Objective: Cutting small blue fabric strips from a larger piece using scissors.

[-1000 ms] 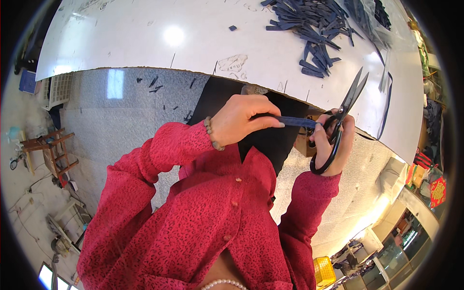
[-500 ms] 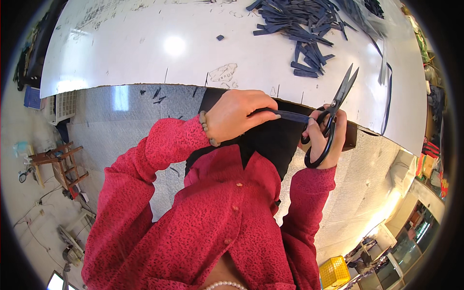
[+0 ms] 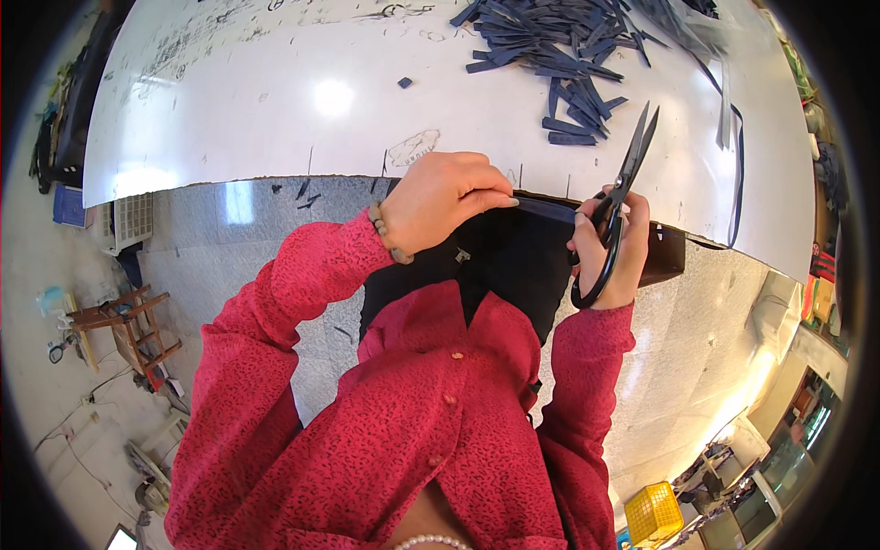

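Observation:
A dark navy fabric strip (image 3: 547,209) runs between my hands just off the near edge of the white table. One end is pinched between thumb and fingertips of my left hand (image 3: 447,197); its wrist wears a bead bracelet. The other end is at the fingertips of my right hand (image 3: 616,246). That hand also has black-handled scissors (image 3: 634,156) lodged in it, their long blades pointing up and away over the table, only slightly apart. Farther back lies a pile of cut navy strips (image 3: 550,41).
The white table (image 3: 220,119) has marks and drawn lines near its edge. A small dark scrap (image 3: 404,83) lies on it. Clear plastic (image 3: 724,110) and a long dark strip (image 3: 739,183) are at the right. A wooden stool (image 3: 137,330) stands left; a yellow basket (image 3: 654,515) sits lower right.
Both hands have shifted slightly up toward the table edge, with the strip stretched between them. The scissors have tilted a little more upright, and their blades are closer together.

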{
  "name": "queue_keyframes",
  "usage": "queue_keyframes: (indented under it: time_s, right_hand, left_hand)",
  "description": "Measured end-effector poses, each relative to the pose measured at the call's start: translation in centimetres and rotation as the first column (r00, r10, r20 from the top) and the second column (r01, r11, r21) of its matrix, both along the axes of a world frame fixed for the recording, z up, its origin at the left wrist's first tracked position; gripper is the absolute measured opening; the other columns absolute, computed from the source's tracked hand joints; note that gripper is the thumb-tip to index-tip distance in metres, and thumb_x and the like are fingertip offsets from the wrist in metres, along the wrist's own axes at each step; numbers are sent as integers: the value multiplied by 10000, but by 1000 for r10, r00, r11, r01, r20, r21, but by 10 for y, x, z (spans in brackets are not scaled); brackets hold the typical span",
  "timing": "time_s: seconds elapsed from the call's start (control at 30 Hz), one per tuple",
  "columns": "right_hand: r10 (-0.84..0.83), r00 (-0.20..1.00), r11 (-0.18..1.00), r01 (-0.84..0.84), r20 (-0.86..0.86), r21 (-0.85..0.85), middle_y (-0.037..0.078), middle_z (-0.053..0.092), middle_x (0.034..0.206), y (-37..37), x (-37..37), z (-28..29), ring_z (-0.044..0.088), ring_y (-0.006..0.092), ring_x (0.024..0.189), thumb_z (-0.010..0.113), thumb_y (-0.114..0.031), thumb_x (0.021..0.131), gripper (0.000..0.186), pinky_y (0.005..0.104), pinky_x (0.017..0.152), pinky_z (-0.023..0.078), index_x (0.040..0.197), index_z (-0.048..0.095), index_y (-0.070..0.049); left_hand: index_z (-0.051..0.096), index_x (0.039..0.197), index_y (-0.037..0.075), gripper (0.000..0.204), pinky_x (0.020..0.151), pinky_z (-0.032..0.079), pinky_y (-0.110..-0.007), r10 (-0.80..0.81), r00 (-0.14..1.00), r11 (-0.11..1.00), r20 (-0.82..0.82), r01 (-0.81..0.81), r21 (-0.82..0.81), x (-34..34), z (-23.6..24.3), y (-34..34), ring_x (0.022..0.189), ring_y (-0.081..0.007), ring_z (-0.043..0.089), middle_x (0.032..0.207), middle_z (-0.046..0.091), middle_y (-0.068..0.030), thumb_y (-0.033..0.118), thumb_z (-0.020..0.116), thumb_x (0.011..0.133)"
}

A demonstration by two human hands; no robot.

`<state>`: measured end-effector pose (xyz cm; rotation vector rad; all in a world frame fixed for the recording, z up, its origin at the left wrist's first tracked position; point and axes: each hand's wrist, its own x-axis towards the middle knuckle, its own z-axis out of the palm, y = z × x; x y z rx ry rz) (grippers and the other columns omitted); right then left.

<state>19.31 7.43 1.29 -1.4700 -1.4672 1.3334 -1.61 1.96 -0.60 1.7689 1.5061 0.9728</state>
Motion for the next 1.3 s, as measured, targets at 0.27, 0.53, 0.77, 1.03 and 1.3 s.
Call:
queue_keyframes:
  time_s: [0.27, 0.53, 0.77, 1.03, 1.3]
  right_hand:
    - [2, 1000, 1000, -2, -6, -19, 44, 580, 802, 6, -3, -8, 550, 85, 694, 630, 17, 804, 379, 204, 616, 459, 1124, 430, -11]
    - [-83, 990, 994, 74, -110, -80, 62, 571, 858, -24, 16, -22, 538, 85, 657, 649, -88, 861, 370, 201, 521, 462, 1145, 420, -25]
    - [152, 978, 963, -179, -144, -199, 72, 530, 772, -66, 17, -46, 496, 89, 566, 585, -281, 934, 356, 211, 511, 430, 1121, 435, -19]
    - [55, 982, 933, -116, -183, -340, 44, 533, 688, -76, 11, -41, 513, 88, 525, 604, -341, 928, 400, 224, 487, 419, 1077, 442, -8]
    - [81, 978, 943, -138, -191, -302, 40, 528, 720, -77, 14, -44, 501, 81, 546, 614, -293, 919, 386, 218, 508, 422, 1105, 434, -6]
  left_hand:
    - [674, 897, 7, 122, 590, 466, -272, 42, 996, 986, 73, -29, -162, -1, -5, 11, 622, -163, 606, 766, 651, -90, 117, 644, 853]
    - [673, 890, -7, 138, 570, 462, -250, 58, 996, 975, 71, -41, -218, -1, -10, 15, 601, -110, 592, 697, 647, -67, 125, 648, 857]
    - [675, 890, -10, 146, 557, 460, -233, 74, 996, 957, 54, -56, -283, -2, -12, 19, 573, -84, 573, 682, 640, -36, 131, 649, 859]
    - [674, 894, -8, 156, 572, 457, -224, 82, 995, 928, 55, -57, -368, -2, -9, 25, 598, -76, 574, 684, 637, -23, 141, 642, 863]
    - [670, 895, -11, 161, 591, 459, -232, 98, 995, 919, 13, -85, -384, -2, -8, 27, 620, -77, 574, 699, 640, -24, 143, 638, 859]
